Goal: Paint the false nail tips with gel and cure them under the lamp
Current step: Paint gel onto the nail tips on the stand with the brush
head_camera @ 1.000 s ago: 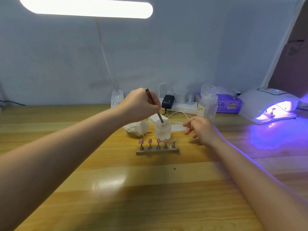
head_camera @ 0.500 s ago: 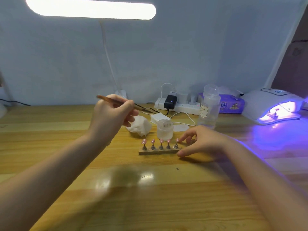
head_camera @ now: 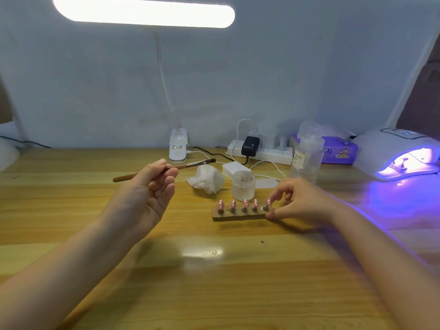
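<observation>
The left hand (head_camera: pixel 147 189) pinches a brush (head_camera: pixel 166 168) above the counter (head_camera: pixel 214 270); the right hand (head_camera: pixel 297 203) grips the strip (head_camera: pixel 238 215) carrying 5 nail tips (head_camera: pixel 244 204).

I sit at a wooden counter (head_camera: pixel 214 294) of pale yellow planks, glossy enough to throw back a bright patch of light. Behind the counter stands a plain grey-white wall (head_camera: pixel 285 79). Above the counter hangs a long glowing desk light (head_camera: pixel 142 11) on a thin white stalk. Violet glow washes the counter's right end.
</observation>
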